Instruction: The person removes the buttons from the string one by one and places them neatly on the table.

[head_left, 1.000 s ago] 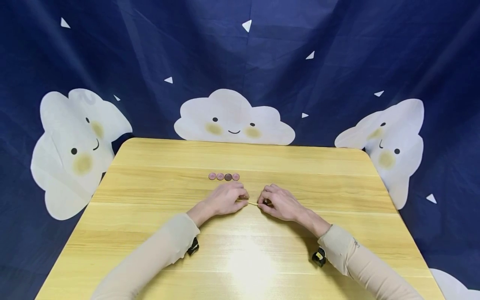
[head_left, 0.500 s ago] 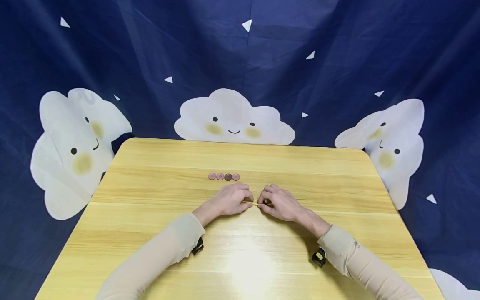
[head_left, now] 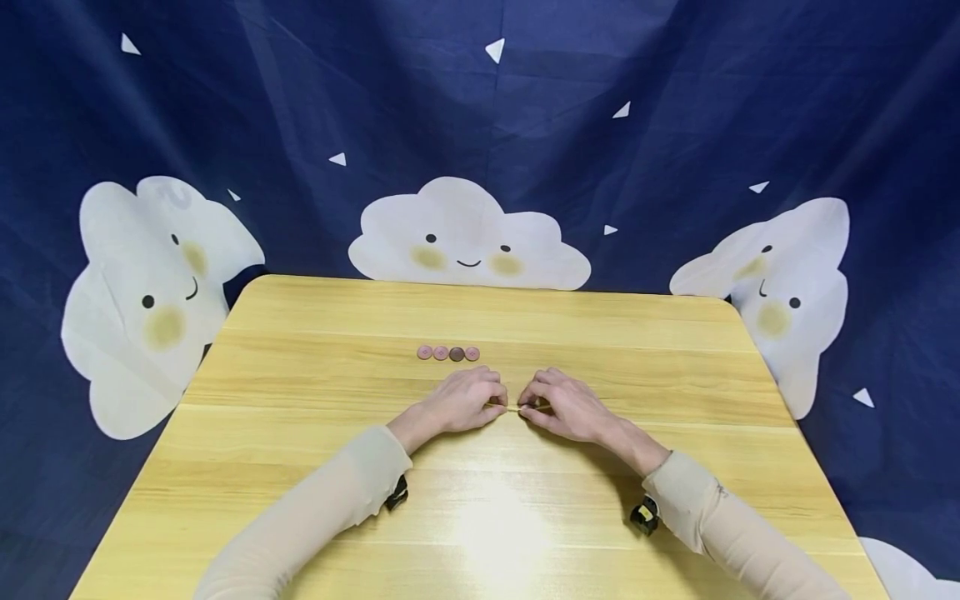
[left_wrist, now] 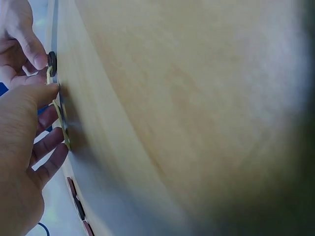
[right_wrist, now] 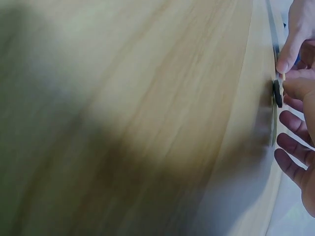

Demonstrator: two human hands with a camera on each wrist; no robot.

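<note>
Near the middle of the table, my left hand (head_left: 461, 402) and right hand (head_left: 568, 406) face each other with a narrow gap between. A thin yellow cord (head_left: 513, 409) spans that gap; my left thumb and fingers pinch it. In the left wrist view the cord (left_wrist: 60, 115) runs down past the left fingers. A dark round button (left_wrist: 52, 63) sits at the right fingertips and seems to be on the cord; the right wrist view shows this button (right_wrist: 277, 93) edge-on, beside the right thumb. Right thumb and fingertips pinch at the cord and button, partly hidden by the fingers.
Just beyond my left hand, several buttons lie in a row: pinkish ones (head_left: 424, 352) and one dark brown button (head_left: 457, 354). The wooden table (head_left: 315, 467) ends at a dark blue cloth (head_left: 645, 167) with white clouds. Each wrist carries a black camera (head_left: 644, 515).
My left hand has moved right, close to the right hand, and the visible stretch of cord has shortened. The right hand has shifted slightly right, its fingers changing position. The button row stays put.
</note>
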